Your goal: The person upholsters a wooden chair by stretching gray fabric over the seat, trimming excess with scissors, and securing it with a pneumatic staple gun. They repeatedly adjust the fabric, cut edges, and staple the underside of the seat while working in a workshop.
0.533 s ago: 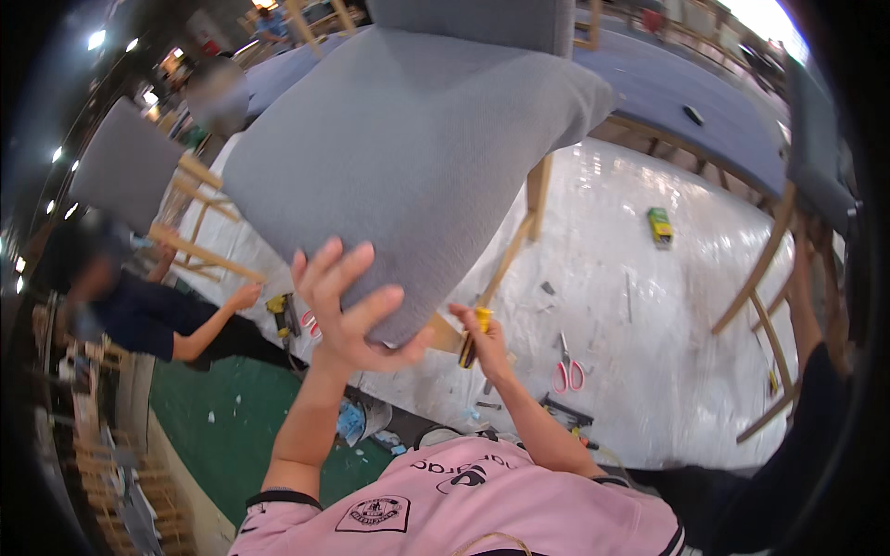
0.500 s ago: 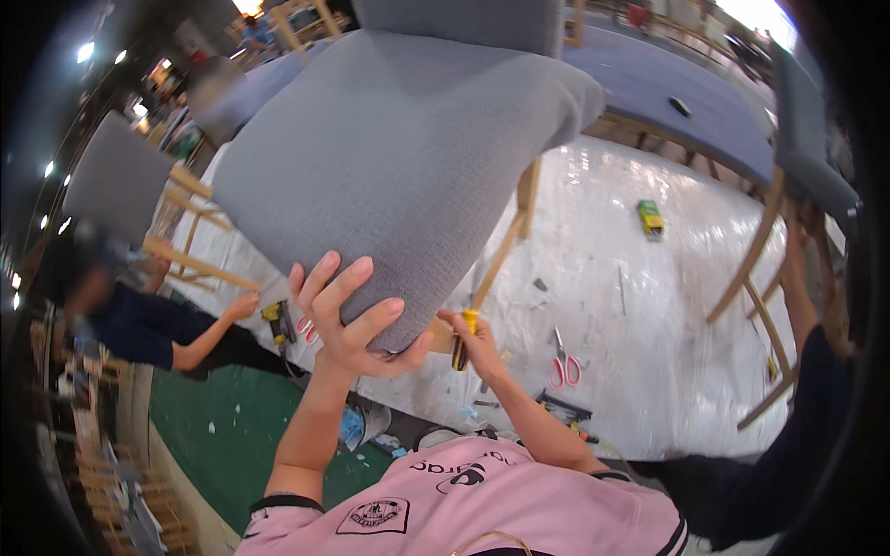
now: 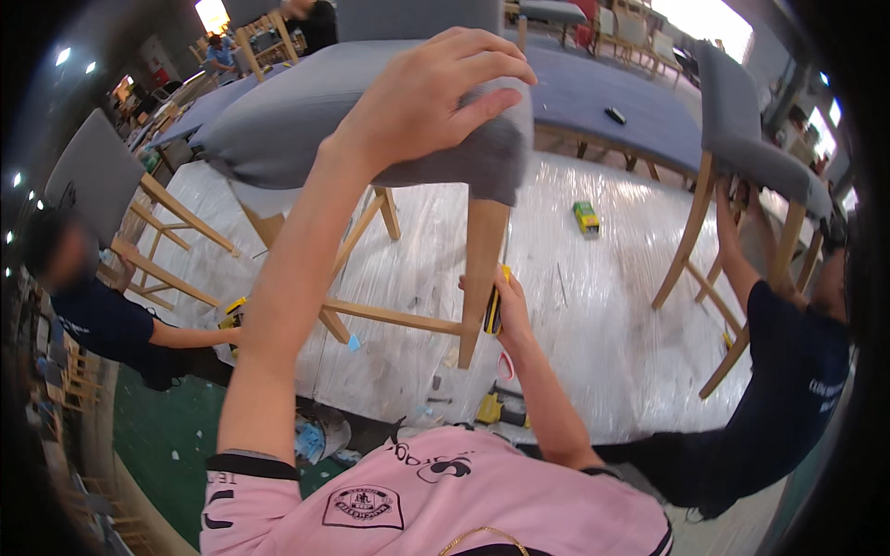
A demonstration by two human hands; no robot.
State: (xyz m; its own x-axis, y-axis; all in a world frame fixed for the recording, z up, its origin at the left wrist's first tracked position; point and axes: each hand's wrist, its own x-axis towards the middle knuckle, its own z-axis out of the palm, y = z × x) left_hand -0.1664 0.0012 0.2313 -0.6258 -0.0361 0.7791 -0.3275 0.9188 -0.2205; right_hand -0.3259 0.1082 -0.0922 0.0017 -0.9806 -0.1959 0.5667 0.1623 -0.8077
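Note:
A grey upholstered chair with pale wooden legs stands in front of me on a plastic-covered worktop. Over the near corner of its seat lies my left hand, fingers stretched out, holding nothing. My right hand is lower down, beside the near wooden leg. It is closed around a yellow-and-black hand tool, upright against the leg. The leg covers part of the tool and some fingers, so its working end cannot be made out.
Near my body lie a yellow-and-black staple gun and red-handled scissors. Farther off is a green-and-yellow box. Co-workers handle a grey chair at left and another chair at right. A blue padded table stands behind.
The chair's seat has swung from tilted toward me to more level, its near leg now in view. My left hand has moved up and right over the seat; the right keeps the tool.

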